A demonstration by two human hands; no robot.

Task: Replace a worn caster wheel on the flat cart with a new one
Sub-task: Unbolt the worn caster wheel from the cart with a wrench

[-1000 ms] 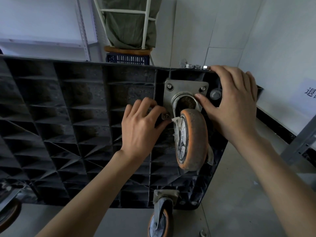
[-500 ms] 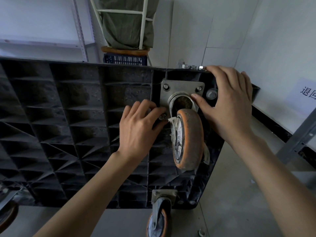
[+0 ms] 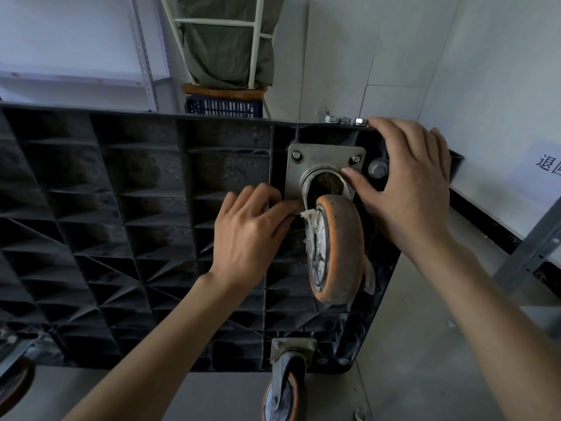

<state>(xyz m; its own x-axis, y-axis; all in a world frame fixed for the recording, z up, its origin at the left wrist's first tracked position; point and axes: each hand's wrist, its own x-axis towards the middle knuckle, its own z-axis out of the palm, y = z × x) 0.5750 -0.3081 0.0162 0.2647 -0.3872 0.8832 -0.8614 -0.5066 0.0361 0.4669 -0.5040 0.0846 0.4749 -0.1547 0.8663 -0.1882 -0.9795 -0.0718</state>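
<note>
The black ribbed flat cart (image 3: 121, 208) stands on its side with its underside facing me. A worn orange caster wheel (image 3: 337, 250) with torn tape on its hub hangs from a steel mounting plate (image 3: 324, 159) near the top right corner. My left hand (image 3: 246, 235) has curled fingers pinching at the plate's lower left corner, where they hide the bolt. My right hand (image 3: 406, 189) grips the cart's top edge, thumb pressed on the caster's swivel ring. Bolts show in the plate's two upper corners.
Three loose nuts (image 3: 344, 120) sit on the cart's top edge beside my right fingers. A second caster (image 3: 285, 387) hangs at the cart's bottom edge, another wheel (image 3: 15, 387) at lower left. A blue crate (image 3: 223, 107) stands behind; a metal shelf post (image 3: 534, 247) stands right.
My left fingers have curled tighter over the plate's lower left corner and now cover the bolt there. My right hand has stayed on the cart's edge.
</note>
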